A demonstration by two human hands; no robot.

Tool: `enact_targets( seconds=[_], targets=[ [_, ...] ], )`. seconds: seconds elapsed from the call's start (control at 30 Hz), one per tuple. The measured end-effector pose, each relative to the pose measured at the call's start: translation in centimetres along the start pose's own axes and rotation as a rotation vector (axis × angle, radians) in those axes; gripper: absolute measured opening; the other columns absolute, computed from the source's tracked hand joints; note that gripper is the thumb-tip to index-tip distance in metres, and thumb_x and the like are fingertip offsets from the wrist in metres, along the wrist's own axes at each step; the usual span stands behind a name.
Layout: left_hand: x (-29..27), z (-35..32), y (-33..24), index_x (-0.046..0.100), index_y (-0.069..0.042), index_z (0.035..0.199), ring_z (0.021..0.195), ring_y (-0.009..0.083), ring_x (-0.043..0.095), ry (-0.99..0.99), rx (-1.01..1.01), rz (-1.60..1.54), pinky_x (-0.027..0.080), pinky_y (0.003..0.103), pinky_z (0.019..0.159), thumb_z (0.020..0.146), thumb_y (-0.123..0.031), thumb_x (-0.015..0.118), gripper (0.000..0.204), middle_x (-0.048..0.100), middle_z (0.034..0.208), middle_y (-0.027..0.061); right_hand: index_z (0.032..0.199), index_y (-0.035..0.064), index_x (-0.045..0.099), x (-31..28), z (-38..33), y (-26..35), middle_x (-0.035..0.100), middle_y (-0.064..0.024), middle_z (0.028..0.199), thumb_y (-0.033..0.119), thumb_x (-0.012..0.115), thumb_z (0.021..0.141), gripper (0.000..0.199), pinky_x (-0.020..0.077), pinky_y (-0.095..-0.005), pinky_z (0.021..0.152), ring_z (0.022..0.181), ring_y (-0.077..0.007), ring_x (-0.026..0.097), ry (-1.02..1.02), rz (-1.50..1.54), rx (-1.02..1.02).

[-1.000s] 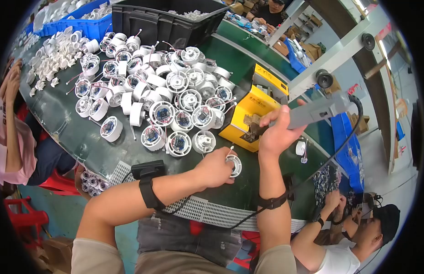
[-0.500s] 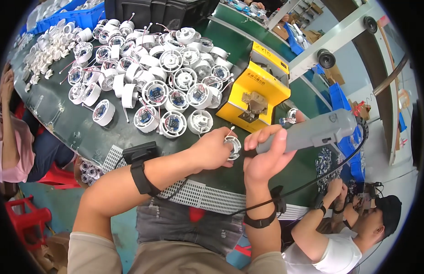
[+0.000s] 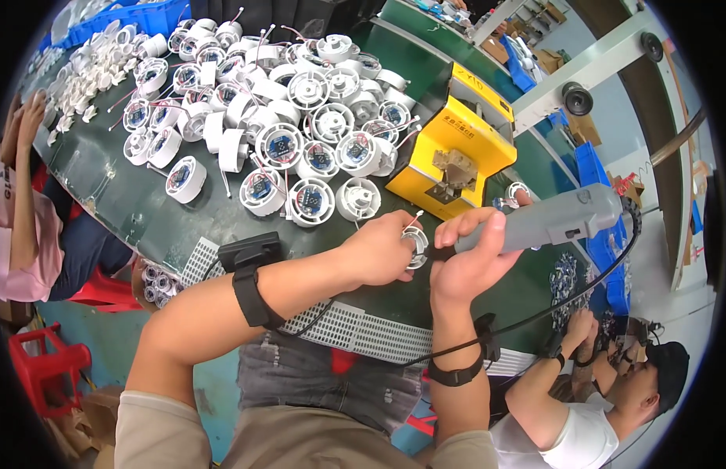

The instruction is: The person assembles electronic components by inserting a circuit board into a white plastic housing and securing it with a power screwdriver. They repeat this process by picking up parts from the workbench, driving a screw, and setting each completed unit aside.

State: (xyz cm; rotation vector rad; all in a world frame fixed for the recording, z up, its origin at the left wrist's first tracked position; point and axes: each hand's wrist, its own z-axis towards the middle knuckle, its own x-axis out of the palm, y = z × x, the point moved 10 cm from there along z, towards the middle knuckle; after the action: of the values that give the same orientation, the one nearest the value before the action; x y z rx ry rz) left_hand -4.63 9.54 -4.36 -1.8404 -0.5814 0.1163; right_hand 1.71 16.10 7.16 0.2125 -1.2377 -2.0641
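White plastic, round and small: a lamp housing [image 3: 416, 245] sits pinched in the left hand [image 3: 376, 252], fingers clamped around its rim just above the near edge of the dark green bench [image 3: 136, 207], seemingly to steady it. The right hand [image 3: 466, 262] is wrapped shut around a grey electric screwdriver [image 3: 549, 221]. The tool's long axis runs nearly level, cord end to the right, dark tip pointing left into the housing. Behind lie many similar white housings [image 3: 281, 117] and a yellow machine [image 3: 452, 150].
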Motion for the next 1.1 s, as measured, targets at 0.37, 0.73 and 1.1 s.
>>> enact_targets(
  seconds=[0.37,0.73,1.1],
  targets=[
    [0.3,1.7,0.6,0.052,0.006,0.12,0.084,0.0263,0.068,0.04,0.136,-0.026,0.06,0.034,0.07,0.091,-0.005,0.047,0.031,0.06,0.108,0.0191,0.13,0.0035,0.028,-1.0,-0.3,-2.1,0.047,-0.0063,0.066,0.012,0.045,0.095,0.039,0.0432,-0.028,0.043,0.046,-0.0146,0.047,-0.067,0.085,0.08],
    [-11.4,-10.1,-13.7,0.044,-0.005,0.136,0.089,0.026,0.061,-1.057,0.679,0.891,0.051,0.036,0.076,0.069,-0.013,0.081,0.076,0.045,0.13,0.0179,0.137,-0.0002,0.04,-26.4,11.1,-4.3,0.047,-0.0271,0.133,0.053,0.074,0.07,0.092,0.0404,-0.0442,0.1,0.123,-0.0409,0.047,-0.296,-1.327,0.35],
    [1.4,-2.5,-3.9,0.052,-0.004,0.126,0.093,0.0163,0.06,0.096,0.47,0.305,0.051,0.029,0.079,0.094,-0.018,0.057,0.036,0.061,0.108,0.0078,0.116,0.0009,0.061,-14.2,-2.6,0.9,0.066,-0.0083,0.103,0.014,0.08,0.072,0.049,0.0493,-0.0283,0.084,0.094,-0.0147,0.062,0.128,-0.637,0.207]
  ],
)
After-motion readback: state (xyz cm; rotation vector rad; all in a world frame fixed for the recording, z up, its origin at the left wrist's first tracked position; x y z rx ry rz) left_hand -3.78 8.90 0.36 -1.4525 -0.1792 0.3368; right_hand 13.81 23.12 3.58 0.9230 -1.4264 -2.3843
